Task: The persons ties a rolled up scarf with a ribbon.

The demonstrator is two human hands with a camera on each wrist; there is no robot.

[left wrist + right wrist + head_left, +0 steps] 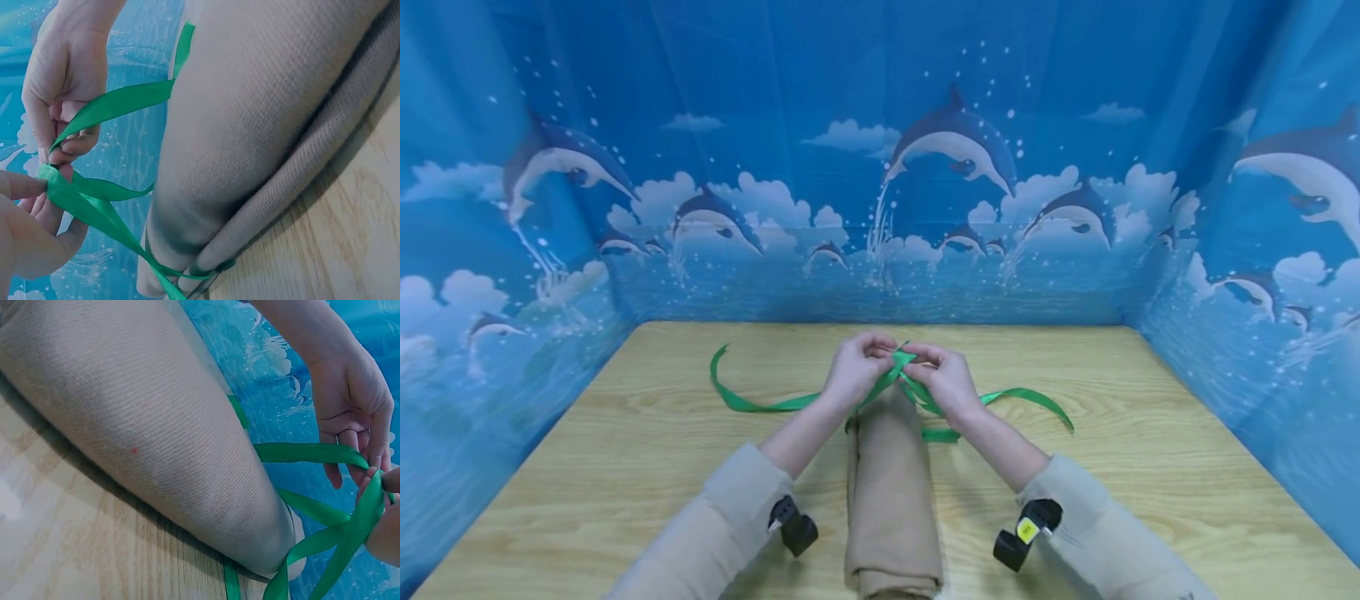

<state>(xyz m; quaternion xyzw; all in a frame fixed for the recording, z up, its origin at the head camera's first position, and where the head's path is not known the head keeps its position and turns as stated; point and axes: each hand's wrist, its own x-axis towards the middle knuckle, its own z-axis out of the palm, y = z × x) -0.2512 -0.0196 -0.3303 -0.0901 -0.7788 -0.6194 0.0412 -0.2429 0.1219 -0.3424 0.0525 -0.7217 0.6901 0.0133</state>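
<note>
A long roll of tan woven cloth [893,508] lies lengthwise down the middle of the table. A green satin ribbon [775,406] passes around its far end, with loose tails spreading to the left and right on the table. Above that end, my left hand [852,373] pinches the ribbon between thumb and fingers. My right hand [950,385] pinches it from the other side, fingertips close to those of the left. In the left wrist view, strands of green ribbon [122,103] rise from the cloth to both hands. The fingertips partly hide where the strands cross.
The wooden table [700,467] extends to both sides of the roll. Behind it and along its sides hangs a blue curtain [790,283] printed with dolphins. Each sleeve carries a small black wrist camera, such as the right one [1013,548].
</note>
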